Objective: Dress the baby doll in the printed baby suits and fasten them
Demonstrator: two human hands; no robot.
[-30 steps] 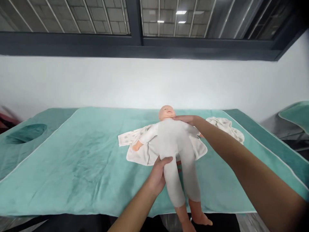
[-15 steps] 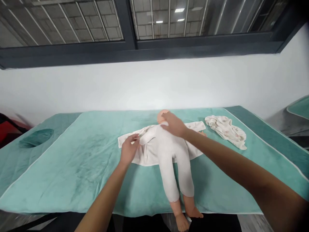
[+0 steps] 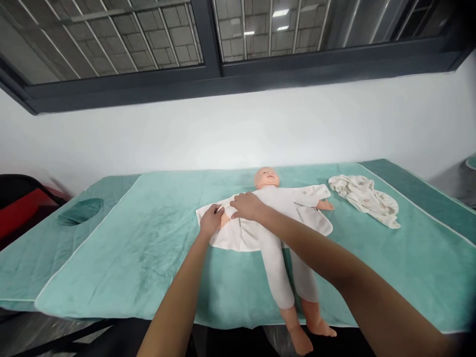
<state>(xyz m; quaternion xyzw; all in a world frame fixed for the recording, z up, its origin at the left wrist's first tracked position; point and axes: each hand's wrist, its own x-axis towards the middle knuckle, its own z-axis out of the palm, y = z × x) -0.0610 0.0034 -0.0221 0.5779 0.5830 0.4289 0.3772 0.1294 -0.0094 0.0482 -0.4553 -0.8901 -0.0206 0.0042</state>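
A baby doll (image 3: pixel 273 198) in a white body suit lies on its back, head toward the wall and bare feet past the bed's near edge. Beneath it a small printed baby shirt (image 3: pixel 238 238) is spread with its sleeves out to both sides. My left hand (image 3: pixel 211 220) is closed with thumb and fingers on the shirt's left sleeve, beside the doll's hand. My right hand (image 3: pixel 247 206) is closed over the doll's arm on that side, which it partly hides. The doll's other arm rests on the right part of the shirt.
A crumpled printed baby garment (image 3: pixel 366 198) lies right of the doll. The green-covered massage bed (image 3: pixel 148 263) has a face hole (image 3: pixel 81 211) at its left end. Behind it rise a white wall (image 3: pixel 167 139) and a dark-framed window. A red and black item (image 3: pixel 26 213) stands far left.
My right hand has moved from the doll's head and chest down to its arm, close to my left hand. The doll's face now shows. The view has shifted slightly.
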